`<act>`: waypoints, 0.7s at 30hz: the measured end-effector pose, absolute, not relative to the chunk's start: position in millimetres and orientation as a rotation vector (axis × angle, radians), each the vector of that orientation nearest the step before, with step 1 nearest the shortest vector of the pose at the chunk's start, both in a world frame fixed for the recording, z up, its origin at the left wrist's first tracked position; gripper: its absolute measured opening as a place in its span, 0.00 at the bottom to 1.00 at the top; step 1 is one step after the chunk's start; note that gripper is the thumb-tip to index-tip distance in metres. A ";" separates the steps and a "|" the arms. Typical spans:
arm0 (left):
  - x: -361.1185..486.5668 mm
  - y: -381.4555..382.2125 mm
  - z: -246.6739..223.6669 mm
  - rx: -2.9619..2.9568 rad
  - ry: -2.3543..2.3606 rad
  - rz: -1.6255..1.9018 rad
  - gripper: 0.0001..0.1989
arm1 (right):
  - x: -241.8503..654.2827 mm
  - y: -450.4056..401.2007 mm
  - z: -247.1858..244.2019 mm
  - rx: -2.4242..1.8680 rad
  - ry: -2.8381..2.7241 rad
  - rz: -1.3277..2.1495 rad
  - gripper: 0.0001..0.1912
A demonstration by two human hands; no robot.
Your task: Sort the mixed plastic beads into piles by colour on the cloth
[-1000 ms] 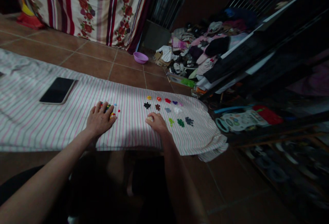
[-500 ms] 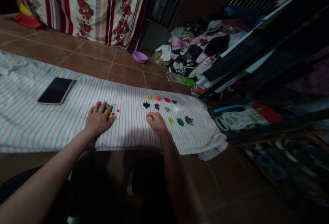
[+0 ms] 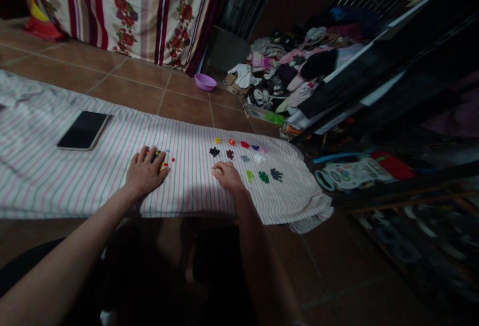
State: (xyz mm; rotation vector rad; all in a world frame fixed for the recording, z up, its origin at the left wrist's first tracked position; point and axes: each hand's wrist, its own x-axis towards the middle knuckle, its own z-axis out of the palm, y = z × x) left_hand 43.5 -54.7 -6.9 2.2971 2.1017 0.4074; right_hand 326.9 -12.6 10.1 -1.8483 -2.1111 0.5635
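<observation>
My left hand (image 3: 146, 172) lies with spread fingers over a pile of small mixed-colour pieces (image 3: 156, 155) on the striped cloth (image 3: 190, 186). A red piece (image 3: 173, 159) lies just right of it. My right hand (image 3: 228, 176) is closed, thumb and forefinger together, at the near side of the sorted piles; what it pinches is too small to name. Beyond and right of it are single-colour piles, among them black (image 3: 214, 152), brown (image 3: 229, 154), red (image 3: 244, 144), lime green (image 3: 249, 176), dark green (image 3: 263, 177) and dark grey (image 3: 276, 174).
A phone (image 3: 84, 130) rests on the cloth at the left. Past the far edge, a purple basin (image 3: 205, 82) stands on the tiled floor. Heaped clothes (image 3: 288, 69) lie behind, and a dark rack frame (image 3: 377, 186) stands at the right.
The whole view has shifted slightly. Both hands keep nearly the same place on the cloth; the right thumb and forefinger look a little more closed.
</observation>
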 end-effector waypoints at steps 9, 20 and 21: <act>43.2 -53.7 -7.3 2.299 2.114 0.356 0.29 | 336.7 -17.1 13.2 -1.783 -2.122 0.578 0.16; 43.6 -54.6 -6.6 2.296 2.123 0.380 0.28 | 337.4 -11.9 8.1 -1.752 -2.104 0.586 0.10; 43.6 -54.6 -7.0 2.301 2.124 0.394 0.28 | 337.8 -12.3 7.9 -1.753 -2.093 0.577 0.11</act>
